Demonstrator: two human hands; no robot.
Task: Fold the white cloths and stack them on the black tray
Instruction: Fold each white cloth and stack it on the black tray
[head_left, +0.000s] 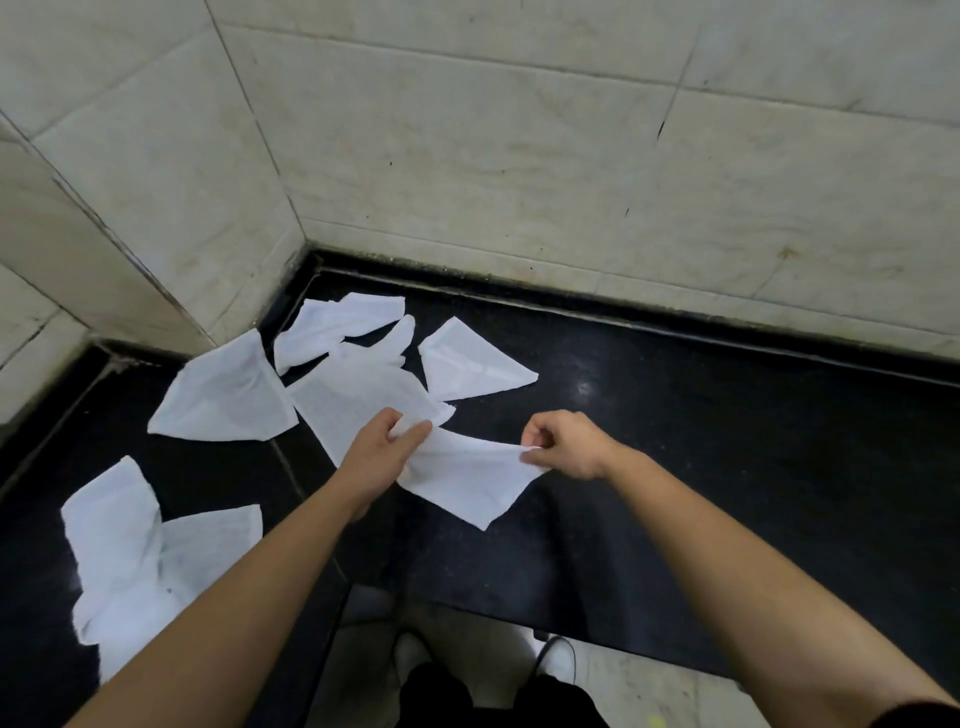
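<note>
Bare forearms (249, 597) reach in from the bottom edge, above dark trousers (498, 701) and pale shoes (558, 660) on a light floor (634, 686). Between the hands hangs a white cloth (467, 480), thin and faintly textured. It is pulled taut along its top edge and sags to a point below, over the near middle of the counter (727, 441). Whether that point touches the stone cannot be told. More loose cloths (228, 395) lie unfolded and rumpled toward the back left corner, some overlapping, and a crumpled pair (124, 540) sits at the near left.

The counter is glossy black stone that runs into a corner, with a raised dark edge along the back. Pale marbled wall tiles (519, 156) with dark grout lines rise behind it and on the left.

The left hand (382, 447) has its grip on the cloth's left corner, thumb pressed against the fingers. The right hand (563, 444) has its fingers curled, its grip pinching the right corner between thumb and forefinger.
</note>
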